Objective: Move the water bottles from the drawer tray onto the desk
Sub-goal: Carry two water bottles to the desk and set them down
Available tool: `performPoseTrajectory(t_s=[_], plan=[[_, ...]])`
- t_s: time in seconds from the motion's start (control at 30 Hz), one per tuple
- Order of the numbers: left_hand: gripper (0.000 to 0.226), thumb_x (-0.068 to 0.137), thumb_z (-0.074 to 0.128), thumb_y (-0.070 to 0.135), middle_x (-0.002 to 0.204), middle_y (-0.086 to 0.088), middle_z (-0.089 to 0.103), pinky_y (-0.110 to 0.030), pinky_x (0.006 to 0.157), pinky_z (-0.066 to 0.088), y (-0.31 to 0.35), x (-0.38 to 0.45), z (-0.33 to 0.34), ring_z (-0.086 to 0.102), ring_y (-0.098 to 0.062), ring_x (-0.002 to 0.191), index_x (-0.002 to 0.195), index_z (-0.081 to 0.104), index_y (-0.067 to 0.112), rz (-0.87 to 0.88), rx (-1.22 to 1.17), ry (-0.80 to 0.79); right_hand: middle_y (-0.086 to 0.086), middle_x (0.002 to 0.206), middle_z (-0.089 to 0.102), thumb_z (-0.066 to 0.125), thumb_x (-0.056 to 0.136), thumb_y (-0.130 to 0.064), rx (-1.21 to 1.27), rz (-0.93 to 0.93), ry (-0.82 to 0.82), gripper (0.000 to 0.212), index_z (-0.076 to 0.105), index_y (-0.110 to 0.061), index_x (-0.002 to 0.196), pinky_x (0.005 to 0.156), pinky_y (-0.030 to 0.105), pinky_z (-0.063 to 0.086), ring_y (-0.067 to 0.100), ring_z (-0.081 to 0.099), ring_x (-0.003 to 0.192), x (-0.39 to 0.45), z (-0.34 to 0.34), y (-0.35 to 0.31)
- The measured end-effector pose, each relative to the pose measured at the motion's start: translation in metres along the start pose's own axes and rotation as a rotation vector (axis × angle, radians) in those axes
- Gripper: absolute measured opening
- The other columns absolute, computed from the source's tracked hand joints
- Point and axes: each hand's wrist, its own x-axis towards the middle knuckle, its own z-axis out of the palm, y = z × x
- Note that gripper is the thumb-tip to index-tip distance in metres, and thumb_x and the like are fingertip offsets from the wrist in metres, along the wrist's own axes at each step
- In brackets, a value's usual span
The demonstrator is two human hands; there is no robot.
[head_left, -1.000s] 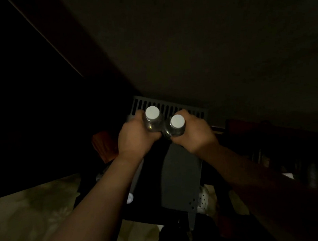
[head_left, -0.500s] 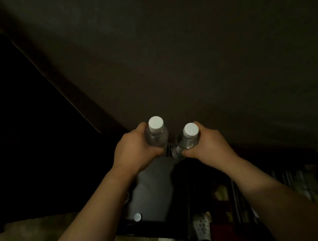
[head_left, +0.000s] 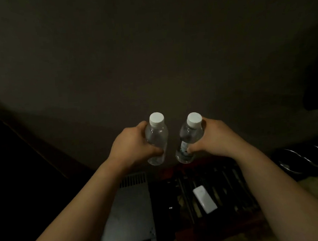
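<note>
Clear water bottles stand upright, one clasped in each hand's grip: left hand, right hand.

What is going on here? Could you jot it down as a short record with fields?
left hand: grips the left bottle round its body
right hand: grips the right bottle round its body
bottles: clear, white caps, nearly upright, held apart
desk: dark surface ahead, no bottle set on it yet
below: grey box; white block on dark slats
lighting: very dim
</note>
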Motion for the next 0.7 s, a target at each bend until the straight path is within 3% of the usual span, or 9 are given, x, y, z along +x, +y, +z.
performPoseTrajectory(t_s=[0.2, 0.33, 0.53, 0.7], plan=[[0.065, 0.058, 0.082, 0.05, 0.095, 0.011, 0.068, -0.038, 0.077, 0.058, 0.134, -0.026, 0.05, 0.065, -0.011, 0.085, 0.116, 0.058, 0.035, 0.183, 0.006, -0.051, -0.017, 0.095, 0.065, 0.091, 0.057, -0.028, 0.037, 0.05, 0.144, 0.054, 0.057, -0.042, 0.095, 0.075, 0.024, 0.05, 0.002, 0.062, 0.089, -0.1, -0.089, 0.069], [0.063, 0.064, 0.084, 0.047, 0.098, 0.012, 0.067, -0.034, 0.077, 0.057, 0.227, -0.058, 0.098, 0.064, -0.009, 0.087, 0.12, 0.057, 0.033, 0.303, 0.001, -0.09, -0.015, 0.095, 0.064, 0.091, 0.058, -0.027, 0.052, 0.133, 0.227, 0.051, 0.056, -0.039, 0.093, 0.067, 0.022, 0.049, 0.003, 0.062, 0.086, -0.182, -0.147, 0.136], [0.068, 0.058, 0.073, 0.062, 0.096, 0.01, 0.068, -0.039, 0.074, 0.058, 0.362, -0.103, 0.178, 0.065, -0.009, 0.083, 0.116, 0.057, 0.032, 0.509, -0.016, -0.145, -0.016, 0.087, 0.063, 0.089, 0.061, -0.032, 0.011, 0.224, 0.405, 0.049, 0.054, -0.039, 0.095, 0.058, 0.015, 0.043, -0.003, 0.06, 0.076, -0.297, -0.223, 0.234], [0.057, 0.06, 0.076, 0.058, 0.092, 0.009, 0.068, -0.04, 0.072, 0.059, 0.471, -0.131, 0.236, 0.066, -0.011, 0.08, 0.109, 0.059, 0.034, 0.598, -0.043, -0.228, -0.013, 0.091, 0.067, 0.089, 0.059, -0.031, 0.007, 0.33, 0.533, 0.054, 0.059, -0.035, 0.104, 0.063, 0.019, 0.05, 0.001, 0.063, 0.079, -0.384, -0.28, 0.298]])
